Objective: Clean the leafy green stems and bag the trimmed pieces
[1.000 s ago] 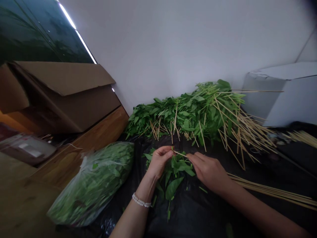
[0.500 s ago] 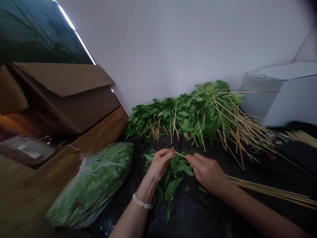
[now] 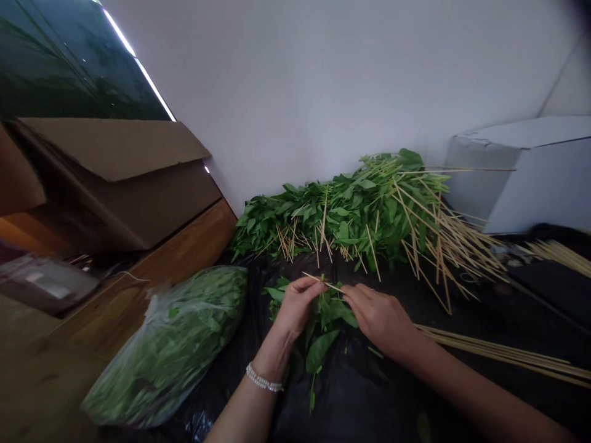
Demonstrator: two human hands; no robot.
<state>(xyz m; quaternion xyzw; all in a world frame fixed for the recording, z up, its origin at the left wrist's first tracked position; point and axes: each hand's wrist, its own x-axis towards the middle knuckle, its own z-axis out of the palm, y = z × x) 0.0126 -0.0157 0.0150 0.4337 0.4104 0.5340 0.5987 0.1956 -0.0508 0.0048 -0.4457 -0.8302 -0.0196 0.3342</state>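
Observation:
My left hand (image 3: 299,306), with a beaded bracelet on the wrist, pinches the cut end of a green leafy stem (image 3: 322,278). The thin wooden skewer (image 3: 333,287) is gripped by my right hand (image 3: 379,317), its fingers wrapped round it. It runs leftward across the stem, and its pointed end sticks out above my left fingers. Whether it pierces the stem is too small to tell for certain. Below both hands, loose green leaves (image 3: 322,351) lie on black plastic sheeting (image 3: 355,400).
Behind, a long heap of skewered leafy stems (image 3: 341,209) lies against the wall. More bare skewers (image 3: 503,354) lie at right. A clear bag of leaves (image 3: 175,351) sits at left, near a cardboard box (image 3: 124,184). A white box (image 3: 545,178) stands at the back right.
My right hand has moved slightly left with the skewer. Its tip now pokes out well beyond the stem and my left fingers. The view has shifted a little.

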